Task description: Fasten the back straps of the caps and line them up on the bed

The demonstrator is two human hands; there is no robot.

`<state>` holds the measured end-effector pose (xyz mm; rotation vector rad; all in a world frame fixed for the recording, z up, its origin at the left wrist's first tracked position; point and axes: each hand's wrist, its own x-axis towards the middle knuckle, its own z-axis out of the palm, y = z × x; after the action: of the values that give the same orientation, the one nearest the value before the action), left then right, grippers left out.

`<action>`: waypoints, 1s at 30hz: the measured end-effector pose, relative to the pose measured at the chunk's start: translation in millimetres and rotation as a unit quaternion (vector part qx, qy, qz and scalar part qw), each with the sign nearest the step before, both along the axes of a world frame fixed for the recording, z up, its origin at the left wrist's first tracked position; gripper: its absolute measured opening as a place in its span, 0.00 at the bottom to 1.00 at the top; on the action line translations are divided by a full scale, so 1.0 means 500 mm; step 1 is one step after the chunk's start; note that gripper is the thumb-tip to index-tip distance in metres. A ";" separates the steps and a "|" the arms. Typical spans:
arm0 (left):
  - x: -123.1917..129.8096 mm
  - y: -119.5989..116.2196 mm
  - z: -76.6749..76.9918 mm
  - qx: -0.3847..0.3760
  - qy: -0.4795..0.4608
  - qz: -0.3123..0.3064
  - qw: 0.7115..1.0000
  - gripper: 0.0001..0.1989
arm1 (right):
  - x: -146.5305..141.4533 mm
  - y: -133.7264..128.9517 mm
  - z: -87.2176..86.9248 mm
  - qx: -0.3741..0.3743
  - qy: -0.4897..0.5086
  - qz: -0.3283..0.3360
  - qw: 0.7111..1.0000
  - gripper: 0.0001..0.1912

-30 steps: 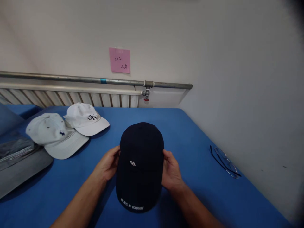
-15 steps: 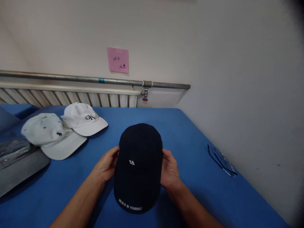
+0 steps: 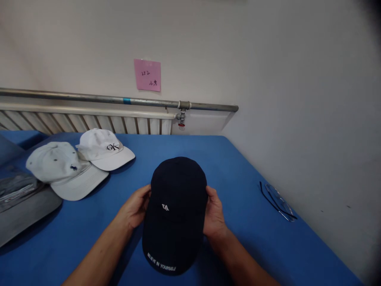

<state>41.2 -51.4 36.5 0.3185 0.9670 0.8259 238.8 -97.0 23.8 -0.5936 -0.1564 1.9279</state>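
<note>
Between my two hands is a dark navy baseball cap [image 3: 178,190], its brim pointing down toward me. White "TA" lettering marks the front, and "BELIEVE IN YOURSELF" runs along the brim edge. My left hand [image 3: 139,204] grips the cap's left side, fingers partly hidden behind it. On the opposite side my right hand [image 3: 214,212] holds the edge with its thumb in front; the other fingers are mostly out of sight. The cap appears to be held above the blue surface [image 3: 238,190].
To the left lie a white cap [image 3: 101,145] with black letters, a pale cap [image 3: 56,161] with a small dark emblem, and a grey cap [image 3: 26,208] cut by the frame. Eyeglasses [image 3: 278,202] rest near the right wall. A radiator [image 3: 143,125] and pipe [image 3: 154,102] run behind.
The navy cap has tilted slightly, its crown shifting a little right and its brim a little lower. Both hands keep their hold; the other caps stay in place.
</note>
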 end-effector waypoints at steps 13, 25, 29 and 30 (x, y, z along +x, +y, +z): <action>-0.008 0.003 -0.018 0.005 -0.008 -0.013 1.000 0.09 | 0.000 -0.001 0.007 0.053 -0.020 0.041 0.998 0.19; -0.001 -0.001 -0.014 -0.001 0.000 -0.017 1.000 0.11 | 0.000 -0.002 0.013 0.066 -0.011 0.066 0.996 0.22; 0.000 -0.002 -0.011 -0.006 0.001 -0.016 1.000 0.13 | -0.001 -0.001 0.012 0.067 -0.004 0.054 0.996 0.25; 0.000 -0.002 -0.010 -0.007 0.001 -0.014 1.000 0.13 | -0.001 -0.001 0.012 0.066 -0.004 0.050 0.997 0.25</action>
<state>41.1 -52.2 31.4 0.3205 0.9682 0.7924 238.3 -97.7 29.9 -0.5136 -0.3230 1.9941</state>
